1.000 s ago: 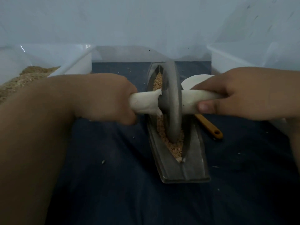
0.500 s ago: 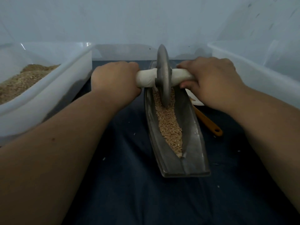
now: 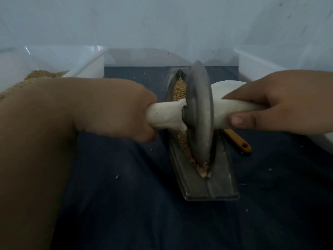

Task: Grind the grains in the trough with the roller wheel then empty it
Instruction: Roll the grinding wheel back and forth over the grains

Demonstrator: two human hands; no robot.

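Observation:
A grey metal roller wheel stands upright in the boat-shaped metal trough, near its close end. Tan grains lie along the trough's groove, on both sides of the wheel. A white cloth-wrapped axle runs through the wheel. My left hand grips the axle's left end. My right hand grips the right end, thumb underneath.
A clear plastic bin holding grain stands at the left, and a white bin at the right. An orange-handled tool lies beside the trough's right side under a white dish. Stray grains dot the dark blue cloth.
The wheel has rolled from the trough's far end back toward me to the near end, with both hands still gripping the axle.

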